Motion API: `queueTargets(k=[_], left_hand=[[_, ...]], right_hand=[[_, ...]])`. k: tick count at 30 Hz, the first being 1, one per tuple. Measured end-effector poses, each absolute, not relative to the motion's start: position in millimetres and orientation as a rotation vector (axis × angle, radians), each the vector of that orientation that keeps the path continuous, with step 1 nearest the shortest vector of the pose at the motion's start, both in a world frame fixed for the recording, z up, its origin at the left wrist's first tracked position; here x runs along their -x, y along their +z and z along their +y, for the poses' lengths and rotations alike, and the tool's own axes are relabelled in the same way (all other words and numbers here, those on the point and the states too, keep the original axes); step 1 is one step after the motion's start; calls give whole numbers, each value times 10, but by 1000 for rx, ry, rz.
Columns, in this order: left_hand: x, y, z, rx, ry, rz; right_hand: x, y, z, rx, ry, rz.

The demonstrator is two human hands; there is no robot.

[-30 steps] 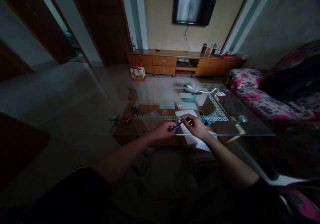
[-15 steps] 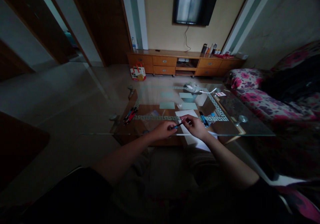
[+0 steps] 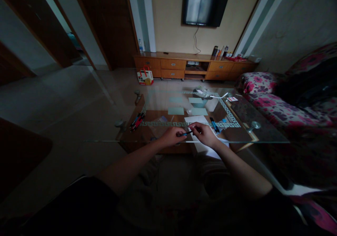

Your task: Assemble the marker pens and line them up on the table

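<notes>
Both of my hands meet over the near edge of a glass coffee table [image 3: 247, 134]. My left hand [image 3: 171, 136] is closed round the lower end of a blue and black pen [image 3: 186, 133]. My right hand [image 3: 204, 133] pinches the pen's upper end with thumb and forefinger. Under my hands lies a white sheet of paper [image 3: 197, 121]. Another blue pen [image 3: 213, 125] rests on the glass just right of my right hand.
A bundle of red and black pens [image 3: 137, 121] lies at the table's left. A small basket [image 3: 199, 102] and paper bits sit at the far side. A floral sofa [image 3: 273, 102] stands right, with a wooden TV cabinet [image 3: 195, 67] and a gift bag [image 3: 145, 76] beyond.
The pen has tipped slightly flatter between my hands and my right hand has shifted a little. Nothing else has moved.
</notes>
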State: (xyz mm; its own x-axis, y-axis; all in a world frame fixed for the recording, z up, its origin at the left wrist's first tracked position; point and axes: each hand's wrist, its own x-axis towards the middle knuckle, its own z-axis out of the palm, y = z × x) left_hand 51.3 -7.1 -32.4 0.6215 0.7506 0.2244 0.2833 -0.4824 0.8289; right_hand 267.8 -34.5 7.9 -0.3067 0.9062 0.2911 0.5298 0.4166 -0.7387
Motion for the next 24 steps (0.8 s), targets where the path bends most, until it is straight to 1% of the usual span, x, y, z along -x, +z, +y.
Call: queueTargets(k=[6, 14, 19, 24], left_hand=[[-515, -373, -46, -2055, 773, 843], [-473, -386, -8, -2092, 798, 1016], [-465, -389, 10, -2114, 803, 1005], [-466, -357, 5, -2137, 806, 991]], right_hand=[[-2681, 78, -352, 1217, 727, -1980], [-2745, -10, -312, 1208, 592, -2077], [-2760, -95, -278, 1173, 551, -2124], [-2763, -80, -282, 1161, 536, -2155]])
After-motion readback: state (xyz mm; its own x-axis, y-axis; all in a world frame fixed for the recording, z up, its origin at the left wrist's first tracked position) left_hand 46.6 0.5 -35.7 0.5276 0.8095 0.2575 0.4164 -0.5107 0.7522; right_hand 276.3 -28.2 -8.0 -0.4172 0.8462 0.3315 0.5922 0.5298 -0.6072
